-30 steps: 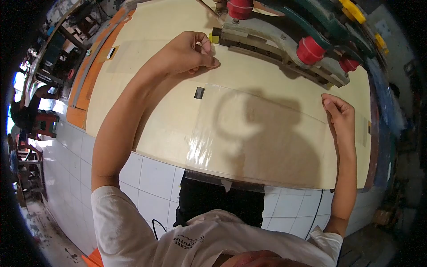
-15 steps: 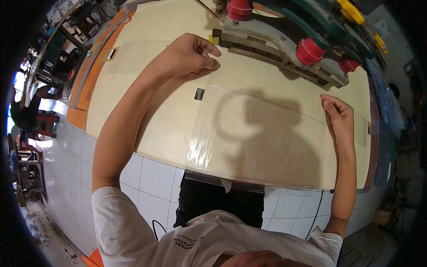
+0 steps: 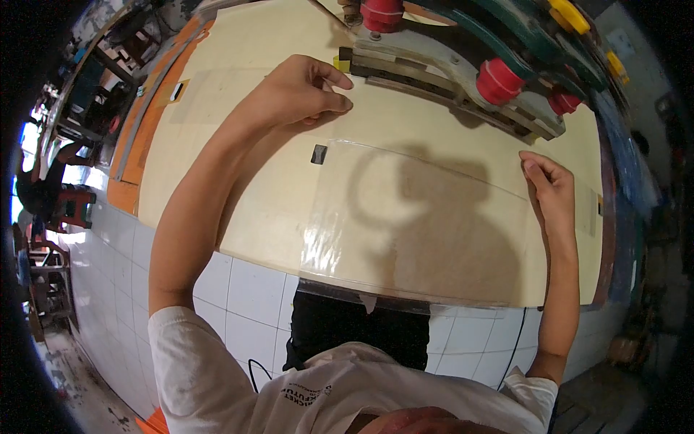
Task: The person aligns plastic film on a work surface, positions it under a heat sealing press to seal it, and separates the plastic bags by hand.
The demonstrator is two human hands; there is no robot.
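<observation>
My left hand (image 3: 307, 90) is over the upper left of the pale board (image 3: 238, 188), beside the clamp frame's left end. Its index finger and thumb are apart, with nothing visible between them. My right hand (image 3: 555, 189) is near the board's right side, thumb and index finger pressed together; anything between them is too small to make out. A clear plastic sheet (image 3: 325, 239) lies flat between my arms, with my shadow across it. Near its upper left corner is a small dark patch (image 3: 318, 154).
A metal clamp frame (image 3: 412, 61) with red knobs (image 3: 499, 82) and green arms (image 3: 506, 32) stands at the upper right. An orange board edge (image 3: 124, 195) shows at left. A person (image 3: 47, 177) and a red stool (image 3: 74, 206) are farther left.
My left index finger has uncurled and moved away from the thumb. The clamp frame and dark patch appear shifted slightly left in view. My right hand keeps nearly the same pose.
</observation>
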